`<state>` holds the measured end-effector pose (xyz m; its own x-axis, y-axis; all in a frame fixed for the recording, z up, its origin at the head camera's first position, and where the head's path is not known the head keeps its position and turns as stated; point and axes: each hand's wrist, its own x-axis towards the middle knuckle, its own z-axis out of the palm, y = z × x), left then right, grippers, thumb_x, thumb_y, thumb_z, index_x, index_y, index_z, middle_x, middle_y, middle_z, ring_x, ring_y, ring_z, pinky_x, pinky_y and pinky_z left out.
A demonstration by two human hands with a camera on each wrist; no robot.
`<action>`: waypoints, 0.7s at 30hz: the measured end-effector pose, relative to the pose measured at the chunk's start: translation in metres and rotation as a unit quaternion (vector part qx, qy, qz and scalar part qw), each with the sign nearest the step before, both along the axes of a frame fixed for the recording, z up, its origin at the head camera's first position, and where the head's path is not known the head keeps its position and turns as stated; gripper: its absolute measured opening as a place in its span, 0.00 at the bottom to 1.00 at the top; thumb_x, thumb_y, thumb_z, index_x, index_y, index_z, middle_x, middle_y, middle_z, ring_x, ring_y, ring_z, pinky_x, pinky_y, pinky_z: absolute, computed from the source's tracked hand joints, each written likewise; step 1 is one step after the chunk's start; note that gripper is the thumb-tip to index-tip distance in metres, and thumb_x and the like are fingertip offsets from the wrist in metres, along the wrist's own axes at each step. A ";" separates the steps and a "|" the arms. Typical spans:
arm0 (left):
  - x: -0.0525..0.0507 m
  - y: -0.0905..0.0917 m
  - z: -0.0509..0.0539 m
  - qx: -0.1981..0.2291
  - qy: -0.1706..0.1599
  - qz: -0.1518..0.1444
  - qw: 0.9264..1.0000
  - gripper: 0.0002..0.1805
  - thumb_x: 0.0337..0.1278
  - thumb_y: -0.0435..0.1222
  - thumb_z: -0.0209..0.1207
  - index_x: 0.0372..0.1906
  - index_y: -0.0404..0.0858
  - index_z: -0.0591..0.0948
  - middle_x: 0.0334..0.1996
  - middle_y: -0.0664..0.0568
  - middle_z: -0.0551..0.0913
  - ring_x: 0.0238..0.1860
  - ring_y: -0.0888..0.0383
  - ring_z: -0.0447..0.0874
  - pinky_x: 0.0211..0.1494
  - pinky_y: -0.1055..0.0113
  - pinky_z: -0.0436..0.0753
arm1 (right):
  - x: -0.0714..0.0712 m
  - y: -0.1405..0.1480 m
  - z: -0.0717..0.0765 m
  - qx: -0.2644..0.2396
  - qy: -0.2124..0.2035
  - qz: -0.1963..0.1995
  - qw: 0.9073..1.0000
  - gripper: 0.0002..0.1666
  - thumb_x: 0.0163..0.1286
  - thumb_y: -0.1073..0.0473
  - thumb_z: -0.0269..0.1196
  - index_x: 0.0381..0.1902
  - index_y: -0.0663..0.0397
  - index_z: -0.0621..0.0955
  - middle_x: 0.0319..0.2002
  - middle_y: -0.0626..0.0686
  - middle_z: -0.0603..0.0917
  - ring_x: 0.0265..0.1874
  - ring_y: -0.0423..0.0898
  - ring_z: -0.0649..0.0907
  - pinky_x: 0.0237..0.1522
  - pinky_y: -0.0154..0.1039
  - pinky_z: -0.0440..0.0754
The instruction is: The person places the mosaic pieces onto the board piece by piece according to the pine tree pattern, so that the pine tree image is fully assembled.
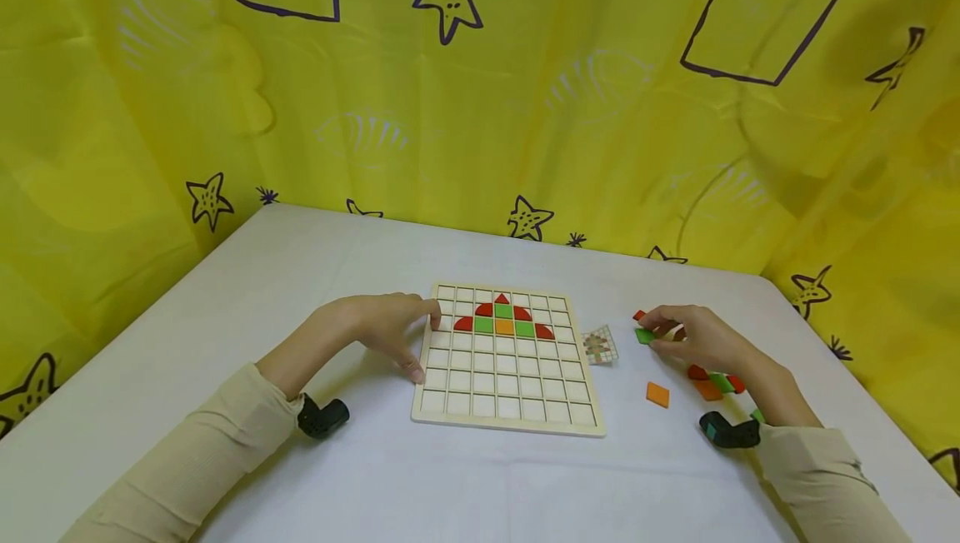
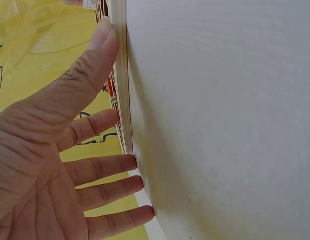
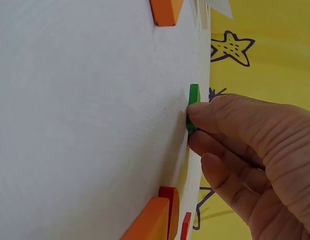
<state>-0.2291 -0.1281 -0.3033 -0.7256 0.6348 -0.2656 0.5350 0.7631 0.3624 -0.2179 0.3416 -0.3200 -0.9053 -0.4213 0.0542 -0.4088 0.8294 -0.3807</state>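
A wooden grid board (image 1: 495, 393) lies on the table, with red, green and orange tiles set in its upper cells. Along the board's left edge rests my left hand (image 1: 390, 331), its fingers spread and fairly straight. The left wrist view shows the thumb (image 2: 102, 42) against the board's side (image 2: 122, 75) and the fingertips touching the tabletop. To the right of the board, my right hand (image 1: 693, 333) pinches a green tile (image 3: 194, 92) between thumb and fingers, low over the table. A red tile (image 1: 639, 316) is just beyond that hand.
A small pattern card (image 1: 600, 346) lies against the board's right side. An orange tile (image 1: 657, 395) sits alone in front of the right hand. Several red, orange and green tiles (image 1: 707, 390) lie under the right forearm. A yellow curtain (image 1: 480, 110) hangs behind the white table (image 1: 480, 485).
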 end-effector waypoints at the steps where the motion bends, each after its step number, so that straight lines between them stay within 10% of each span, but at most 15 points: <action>1: 0.000 0.000 0.000 0.001 0.000 -0.001 1.000 0.36 0.44 0.50 0.80 0.56 0.45 0.74 0.58 0.47 0.78 0.55 0.52 0.74 0.64 0.52 0.74 | 0.000 0.000 0.000 0.002 0.000 -0.001 1.000 0.15 0.64 0.66 0.72 0.49 0.59 0.84 0.42 0.49 0.87 0.42 0.48 0.82 0.46 0.38 0.83; 21: 0.001 0.000 0.000 -0.001 -0.002 0.003 1.000 0.35 0.44 0.49 0.80 0.55 0.45 0.74 0.59 0.47 0.77 0.56 0.52 0.74 0.65 0.52 0.73 | 0.003 -0.012 0.005 -0.017 0.070 0.012 0.997 0.13 0.60 0.68 0.73 0.42 0.55 0.85 0.41 0.48 0.87 0.37 0.42 0.82 0.43 0.35 0.83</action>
